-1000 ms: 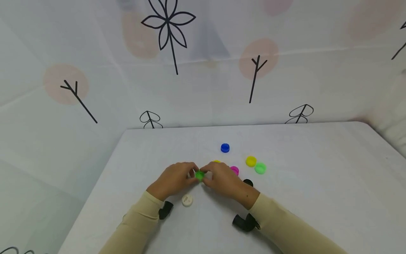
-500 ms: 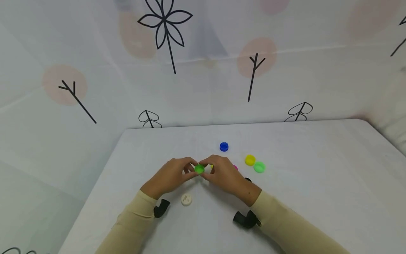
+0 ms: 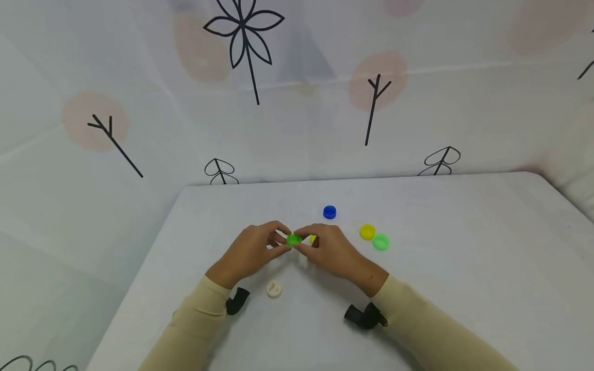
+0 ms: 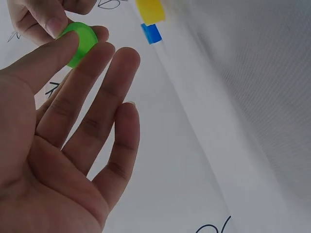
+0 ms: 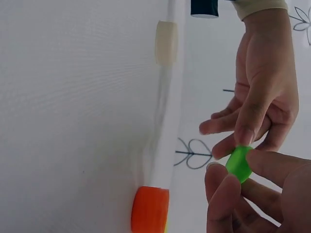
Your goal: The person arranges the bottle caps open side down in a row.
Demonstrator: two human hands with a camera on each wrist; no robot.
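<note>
One green cap [image 3: 294, 240] is held above the tabletop [image 3: 464, 288] at the lower centre of the head view, pinched at opposite edges by the left hand [image 3: 243, 255] and the right hand [image 3: 336, 255], presumably for steadiness. Each grip is narrowed onto the cap between thumb and fingertip. Outward, a white cap [image 3: 274, 289] lies below the hands, a blue cap [image 3: 330, 212] above, and a yellow cap [image 3: 367, 232] just beside a pale green cap [image 3: 381, 242] at right, apparently leaving working room.

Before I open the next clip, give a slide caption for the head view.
The left hand and right hand pinch one green cap above a white table, a blue cap lying beyond.
</note>
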